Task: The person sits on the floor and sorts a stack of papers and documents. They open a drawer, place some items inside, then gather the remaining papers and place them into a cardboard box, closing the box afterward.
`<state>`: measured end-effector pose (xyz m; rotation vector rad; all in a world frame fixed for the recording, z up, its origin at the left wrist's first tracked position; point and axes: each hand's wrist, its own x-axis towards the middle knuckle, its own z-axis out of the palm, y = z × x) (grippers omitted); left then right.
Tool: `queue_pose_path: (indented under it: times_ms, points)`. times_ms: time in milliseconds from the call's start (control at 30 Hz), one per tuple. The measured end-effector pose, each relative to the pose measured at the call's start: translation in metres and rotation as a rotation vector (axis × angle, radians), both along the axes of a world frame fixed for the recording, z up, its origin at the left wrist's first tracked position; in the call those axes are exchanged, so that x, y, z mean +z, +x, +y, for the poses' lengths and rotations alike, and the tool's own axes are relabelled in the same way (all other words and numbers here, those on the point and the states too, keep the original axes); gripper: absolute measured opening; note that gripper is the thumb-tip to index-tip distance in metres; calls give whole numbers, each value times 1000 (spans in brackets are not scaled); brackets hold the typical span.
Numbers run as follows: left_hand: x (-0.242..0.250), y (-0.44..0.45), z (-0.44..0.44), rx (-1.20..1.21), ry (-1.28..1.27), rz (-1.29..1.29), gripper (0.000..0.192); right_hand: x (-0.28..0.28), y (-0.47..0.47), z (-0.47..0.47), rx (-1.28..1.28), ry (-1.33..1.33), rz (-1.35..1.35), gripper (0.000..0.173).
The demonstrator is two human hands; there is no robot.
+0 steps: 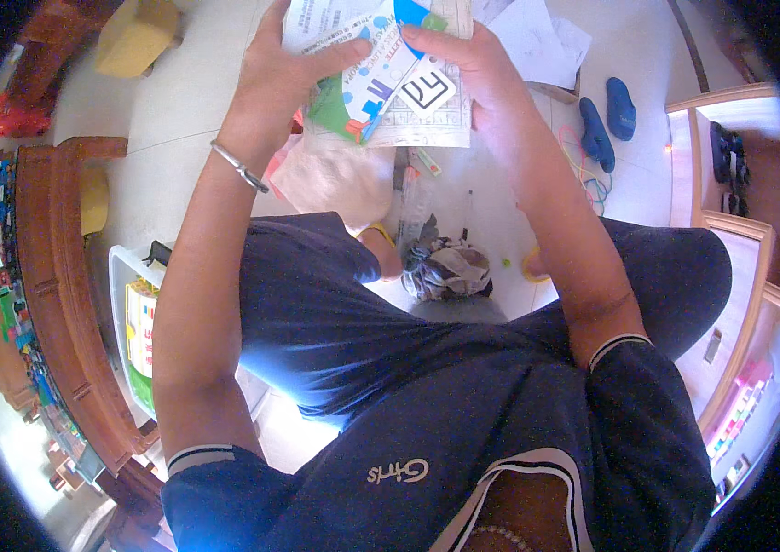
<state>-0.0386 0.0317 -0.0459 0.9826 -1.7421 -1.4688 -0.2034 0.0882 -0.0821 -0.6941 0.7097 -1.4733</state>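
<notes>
Near the top of the view, my left hand (278, 79) grips the left side of a small stack of printed papers (369, 90), thumb on top. My right hand (483, 65) grips the right side, its thumb pressing on a blue printed patch. The top piece has green, blue and white printing with writing; a sheet with a pencil-grey grid (455, 127) shows beneath it. Fingers under the papers are hidden. Below them on the floor lie a pale beige and pink bag or cloth (338, 176) and a crumpled dark-and-white bundle (448, 269).
White sheets (535, 41) lie at upper right, near blue slippers (595, 138) and a coloured cord (590, 186). A clear plastic bin (120, 290) with books stands left, beside a brown wooden cabinet (62, 276). A wood-framed shelf (697, 165) stands right; a yellow stool (138, 38) is upper left.
</notes>
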Motion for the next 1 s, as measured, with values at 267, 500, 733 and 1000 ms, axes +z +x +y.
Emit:
queue_pose_path:
  times_ms: [267,500,733,1000]
  points:
    - [13,7,-1,-271,556,226,45,28,-16,10,75,158,90,42]
    - [7,3,2,-158,384,118,36,-25,-21,-7,261,46,-386,32]
    - [16,14,-20,-42,336,141,36,-201,50,20,625,-199,1566,18]
    - [19,18,-18,-35,313,181,34,-305,30,109,489,-576,2043,7]
